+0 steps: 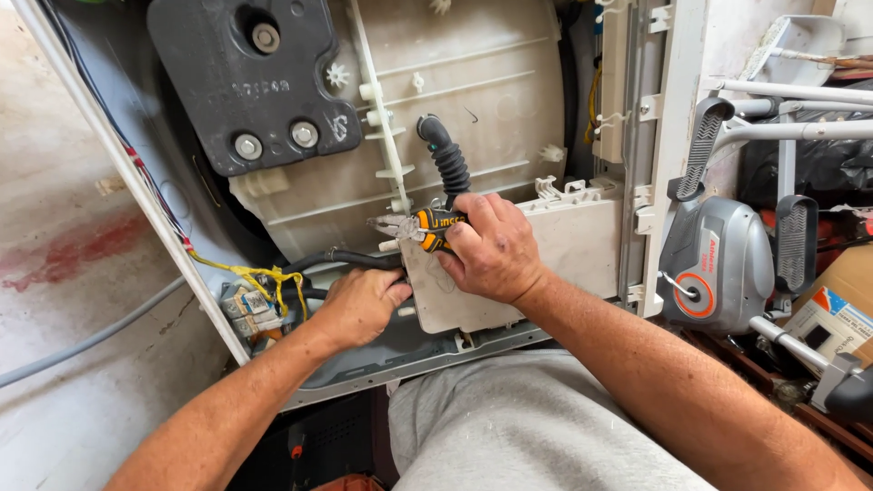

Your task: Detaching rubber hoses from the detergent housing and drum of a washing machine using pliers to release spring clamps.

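The opened washing machine (473, 91) lies with its pale plastic tub exposed and a dark counterweight block (250, 77) bolted near its top left corner. Against the tub's lower edge sits a pale rectangular housing (582, 241), and a ribbed black hose (447, 159) drops to it from the tub's middle. The right hand (496, 250) is closed around the orange-and-black handles of a pair of pliers (414, 227), whose metal nose points left at the joint just above the housing's top left corner. The left hand (359, 305), its fingers curled, grips a smooth black hose (350, 259) running along the machine's lower left edge. Judging from this, the pliers could slip off the small fitting if squeezed at an angle, and the nose would then jab toward the left hand, which is near. Too hard a pull might crack a thin plastic rib, and the yellow-tied wire bundle (259, 277) just beside the left hand could snag.
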